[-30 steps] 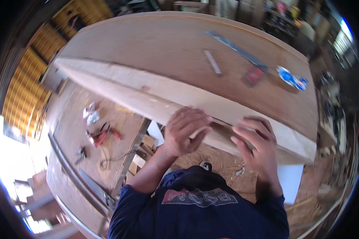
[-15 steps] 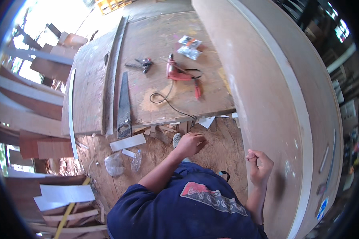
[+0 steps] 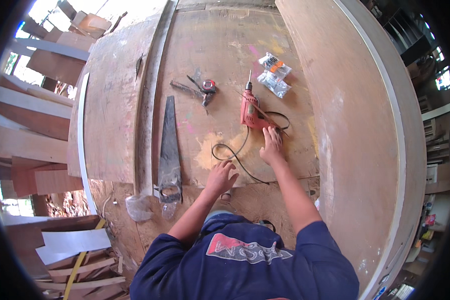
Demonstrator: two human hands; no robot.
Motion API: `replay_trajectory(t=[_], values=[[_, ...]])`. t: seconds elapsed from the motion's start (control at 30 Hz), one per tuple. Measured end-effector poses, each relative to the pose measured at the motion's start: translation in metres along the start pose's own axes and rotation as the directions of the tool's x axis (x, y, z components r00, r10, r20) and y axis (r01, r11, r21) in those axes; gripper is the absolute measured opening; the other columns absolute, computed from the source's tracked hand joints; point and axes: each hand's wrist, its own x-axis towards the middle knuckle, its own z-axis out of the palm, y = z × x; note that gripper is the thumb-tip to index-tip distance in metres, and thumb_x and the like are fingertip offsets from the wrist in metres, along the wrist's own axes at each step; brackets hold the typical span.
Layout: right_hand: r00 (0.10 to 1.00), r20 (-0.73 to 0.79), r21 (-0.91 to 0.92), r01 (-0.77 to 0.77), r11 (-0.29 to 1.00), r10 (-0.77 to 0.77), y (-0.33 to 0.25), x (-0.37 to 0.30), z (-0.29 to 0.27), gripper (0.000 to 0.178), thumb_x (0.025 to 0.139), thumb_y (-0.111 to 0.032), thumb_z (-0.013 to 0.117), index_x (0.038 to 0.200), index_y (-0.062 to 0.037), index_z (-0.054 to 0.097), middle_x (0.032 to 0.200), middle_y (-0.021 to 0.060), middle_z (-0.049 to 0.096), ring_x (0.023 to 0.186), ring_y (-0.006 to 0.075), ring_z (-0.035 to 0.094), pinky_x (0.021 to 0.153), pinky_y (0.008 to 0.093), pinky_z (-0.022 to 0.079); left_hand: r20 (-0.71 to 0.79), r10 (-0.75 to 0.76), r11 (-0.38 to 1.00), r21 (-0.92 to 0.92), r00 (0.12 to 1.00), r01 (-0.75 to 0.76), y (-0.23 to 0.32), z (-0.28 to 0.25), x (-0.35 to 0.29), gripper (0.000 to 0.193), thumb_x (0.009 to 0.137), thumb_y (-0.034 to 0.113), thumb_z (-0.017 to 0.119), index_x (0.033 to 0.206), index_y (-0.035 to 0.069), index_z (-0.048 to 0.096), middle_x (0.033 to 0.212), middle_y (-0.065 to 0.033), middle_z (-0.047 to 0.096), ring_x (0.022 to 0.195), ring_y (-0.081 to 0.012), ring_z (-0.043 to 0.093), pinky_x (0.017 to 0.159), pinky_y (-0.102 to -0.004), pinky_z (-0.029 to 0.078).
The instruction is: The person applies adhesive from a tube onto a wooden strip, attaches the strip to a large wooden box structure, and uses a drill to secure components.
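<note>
A red power drill (image 3: 249, 111) lies on the wooden worktable (image 3: 210, 45), its bit toward the far side and its black cord looped on the near side. My right hand (image 3: 271, 146) is at the end of the drill's handle, fingers stretched out over it; whether they press on it is hard to see. Nearer the table's front edge, my left hand (image 3: 221, 177) hovers with fingers apart and nothing in them. A handsaw (image 3: 170, 150) lies to its left, handle toward me. Beyond are a red and black tape measure (image 3: 209, 86) and dark pliers-like tools (image 3: 187, 90).
Small plastic packets (image 3: 275, 75) lie beyond the drill. A long wooden panel (image 3: 355, 150) stands along the right side. A raised strip (image 3: 152, 100) runs down the table's left. Clear plastic (image 3: 138, 207) and boards (image 3: 75, 245) are at the lower left.
Both hands have moved; the right went from beside the long panel forward to the drill's handle, the left to the table's front edge. My view has shifted closer to the table.
</note>
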Motion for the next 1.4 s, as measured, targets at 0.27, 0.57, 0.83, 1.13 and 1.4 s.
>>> replay_trajectory(t=[0.27, 0.57, 0.83, 1.13, 1.4], values=[[0.930, 0.334, -0.180, -0.096, 0.979, 0.152, -0.033, 0.117, -0.023, 0.053, 0.081, -0.024, 0.080, 0.127, -0.0052, 0.059, 0.134, 0.0239, 0.073, 0.132, 0.0397, 0.067, 0.111, 0.0537, 0.053, 0.184, -0.053, 0.998, -0.036, 0.982, 0.061, -0.019, -0.018, 0.041, 0.046, 0.097, 0.034, 0.079, 0.132, 0.006, 0.072, 0.145, -0.0163, 0.068, 0.138, -0.0362, 0.062, 0.117, -0.0468, 0.047], [0.935, 0.330, 0.362, -0.256, 0.897, 0.133, -0.082, 0.089, -0.151, 0.053, 0.078, -0.032, 0.086, 0.119, -0.0016, 0.072, 0.106, 0.0243, 0.079, 0.098, 0.0374, 0.078, 0.089, 0.0470, 0.061, 0.305, -0.163, 0.676, -0.658, 0.938, 0.332, -0.058, -0.008, 0.069, 0.053, 0.112, 0.046, 0.063, 0.138, -0.001, 0.066, 0.139, -0.0183, 0.072, 0.129, -0.0325, 0.070, 0.111, -0.0463, 0.052], [0.991, 0.023, 0.785, -0.099, 0.612, 0.131, -0.113, -0.083, -0.218, 0.046, 0.080, -0.023, 0.090, 0.118, -0.0029, 0.072, 0.100, 0.0177, 0.077, 0.091, 0.0234, 0.078, 0.082, 0.0399, 0.060, 0.254, 0.269, -0.356, -0.870, 0.929, 0.341, 0.123, -0.100, 0.101, 0.101, 0.101, 0.078, 0.060, 0.164, 0.002, 0.039, 0.150, -0.0250, 0.060, 0.141, -0.0408, 0.059, 0.120, -0.0590, 0.047], [0.932, -0.278, 0.813, 0.099, 0.574, 0.233, -0.117, -0.270, -0.200, 0.046, 0.084, -0.027, 0.098, 0.111, -0.0037, 0.070, 0.091, 0.0031, 0.072, 0.080, 0.0134, 0.067, 0.069, 0.0354, 0.051, 0.267, 0.717, -0.297, -0.720, 0.645, 0.627, 0.228, -0.099, 0.037, 0.084, 0.098, 0.056, 0.073, 0.155, 0.001, 0.047, 0.123, -0.0182, 0.055, 0.101, -0.0292, 0.062, 0.086, -0.0452, 0.058], [0.457, 0.088, 0.908, -0.403, 0.117, 0.885, -0.152, -0.525, -0.131, 0.036, 0.096, -0.032, 0.087, 0.080, -0.0065, 0.067, 0.068, -0.0055, 0.054, 0.069, 0.0058, 0.048, 0.058, 0.0316, 0.036, 0.108, 0.970, -0.041, -0.809, 0.216, 0.587, 0.321, -0.132, -0.038, 0.081, 0.093, 0.046, 0.087, 0.145, 0.002, 0.045, 0.114, -0.0195, 0.061, 0.084, -0.0334, 0.072, 0.070, -0.0477, 0.065]])
